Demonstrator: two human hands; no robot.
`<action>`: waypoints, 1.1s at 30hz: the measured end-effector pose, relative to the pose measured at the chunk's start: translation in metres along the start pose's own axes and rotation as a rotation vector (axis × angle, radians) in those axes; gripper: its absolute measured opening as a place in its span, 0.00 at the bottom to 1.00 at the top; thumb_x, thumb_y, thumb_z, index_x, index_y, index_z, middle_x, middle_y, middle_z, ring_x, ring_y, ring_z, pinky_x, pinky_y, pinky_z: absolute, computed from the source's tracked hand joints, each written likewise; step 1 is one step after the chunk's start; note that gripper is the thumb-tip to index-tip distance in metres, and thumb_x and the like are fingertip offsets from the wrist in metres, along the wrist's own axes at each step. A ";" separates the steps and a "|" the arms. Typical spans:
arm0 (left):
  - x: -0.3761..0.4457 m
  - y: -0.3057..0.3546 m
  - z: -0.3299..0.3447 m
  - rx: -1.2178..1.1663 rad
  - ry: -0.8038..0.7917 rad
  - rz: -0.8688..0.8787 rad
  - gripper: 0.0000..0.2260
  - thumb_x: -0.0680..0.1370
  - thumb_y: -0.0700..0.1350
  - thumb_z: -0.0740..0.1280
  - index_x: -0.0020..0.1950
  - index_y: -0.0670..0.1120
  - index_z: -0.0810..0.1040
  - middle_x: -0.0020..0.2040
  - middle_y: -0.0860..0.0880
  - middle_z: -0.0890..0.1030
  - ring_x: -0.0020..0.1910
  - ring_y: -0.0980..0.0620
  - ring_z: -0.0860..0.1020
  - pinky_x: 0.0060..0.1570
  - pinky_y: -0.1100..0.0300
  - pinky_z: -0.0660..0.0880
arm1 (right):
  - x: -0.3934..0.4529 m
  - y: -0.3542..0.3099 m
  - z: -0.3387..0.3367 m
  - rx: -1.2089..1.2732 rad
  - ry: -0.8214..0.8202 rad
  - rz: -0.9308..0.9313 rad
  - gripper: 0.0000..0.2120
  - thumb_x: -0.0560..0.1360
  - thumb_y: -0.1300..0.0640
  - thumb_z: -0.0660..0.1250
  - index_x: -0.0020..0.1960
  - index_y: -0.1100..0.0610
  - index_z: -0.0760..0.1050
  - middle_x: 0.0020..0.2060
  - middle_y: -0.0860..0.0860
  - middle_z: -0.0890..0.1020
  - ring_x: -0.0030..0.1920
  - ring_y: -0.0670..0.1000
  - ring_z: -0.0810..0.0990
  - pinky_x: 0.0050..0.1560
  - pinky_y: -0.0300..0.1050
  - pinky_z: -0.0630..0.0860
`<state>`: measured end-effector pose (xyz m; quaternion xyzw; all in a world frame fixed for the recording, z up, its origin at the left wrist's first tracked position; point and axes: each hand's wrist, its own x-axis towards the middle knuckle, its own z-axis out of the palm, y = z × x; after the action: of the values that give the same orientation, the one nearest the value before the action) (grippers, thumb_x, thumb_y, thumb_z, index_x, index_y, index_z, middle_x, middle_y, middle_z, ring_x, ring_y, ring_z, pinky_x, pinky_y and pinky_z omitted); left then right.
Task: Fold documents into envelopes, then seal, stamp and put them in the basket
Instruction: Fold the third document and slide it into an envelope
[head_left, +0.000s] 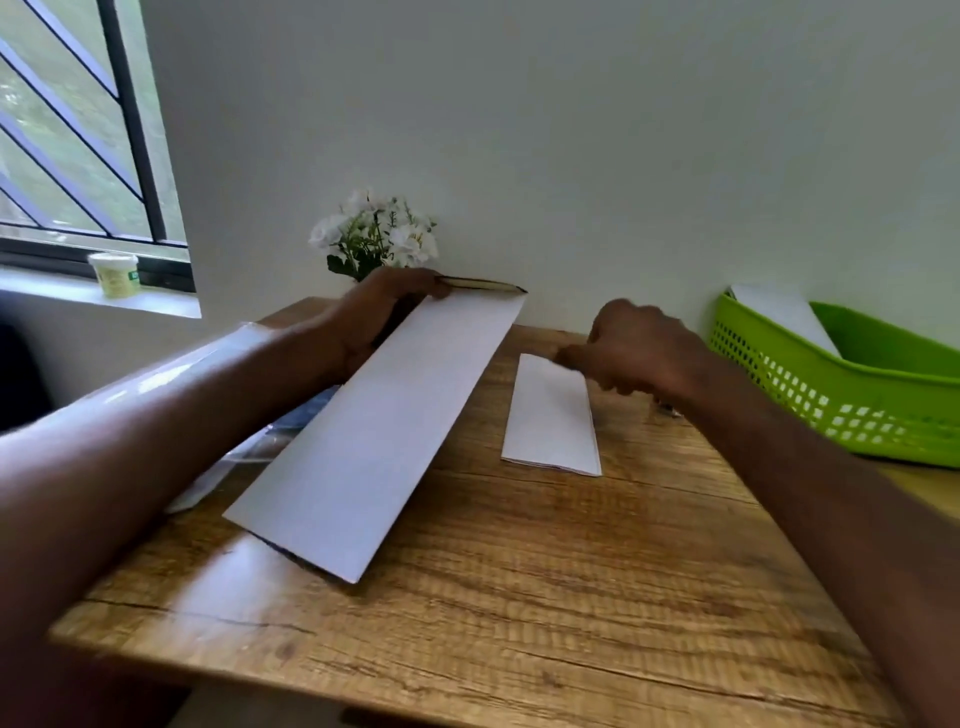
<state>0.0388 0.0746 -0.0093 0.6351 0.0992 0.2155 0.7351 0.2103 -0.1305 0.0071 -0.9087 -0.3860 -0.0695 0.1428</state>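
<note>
White envelope (374, 431), tilted, far end pinched by the left hand (384, 312); right hand (634, 348) pinches the folded paper's (553, 415) far end mid-table (519, 597). No readable writing.

Two bare hands are working at one wooden desk (519, 597): the left hand (384, 312) and the right hand (634, 348). White paper items are numbering three in view: one long envelope (374, 436) being held up at its far end, one folded document (550, 415) lying flat on the wood, and one white sheet or envelope (784, 317) sitting in the basket. One green perforated basket (831, 395) is standing at the right. One bunch of white flowers (376, 234) is showing against the wall. One small lidded tub (114, 273) is sitting on the single windowsill. One clear plastic sleeve (234, 457) is lying partly hidden under the envelope.
</note>
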 end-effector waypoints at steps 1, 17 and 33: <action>0.002 -0.002 0.000 0.005 -0.002 0.011 0.09 0.80 0.40 0.63 0.51 0.41 0.84 0.42 0.43 0.86 0.37 0.47 0.85 0.36 0.59 0.82 | -0.003 -0.005 0.004 -0.048 -0.079 0.004 0.27 0.70 0.29 0.69 0.44 0.54 0.76 0.38 0.51 0.83 0.40 0.53 0.84 0.45 0.52 0.83; 0.005 -0.017 0.011 0.280 0.240 0.170 0.07 0.80 0.43 0.72 0.47 0.40 0.84 0.39 0.43 0.85 0.31 0.51 0.82 0.34 0.63 0.79 | -0.017 -0.026 0.007 0.078 -0.247 -0.003 0.28 0.67 0.37 0.79 0.55 0.54 0.75 0.44 0.49 0.79 0.43 0.49 0.76 0.44 0.47 0.77; 0.001 -0.020 0.018 0.435 0.100 0.121 0.19 0.81 0.52 0.72 0.52 0.33 0.81 0.44 0.40 0.83 0.39 0.44 0.80 0.40 0.56 0.77 | 0.001 0.001 -0.003 0.920 0.467 0.047 0.37 0.70 0.61 0.78 0.72 0.42 0.68 0.64 0.52 0.79 0.58 0.57 0.80 0.56 0.57 0.81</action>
<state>0.0513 0.0569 -0.0251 0.7720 0.1416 0.2638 0.5607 0.2120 -0.1313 0.0102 -0.7203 -0.3140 -0.0904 0.6118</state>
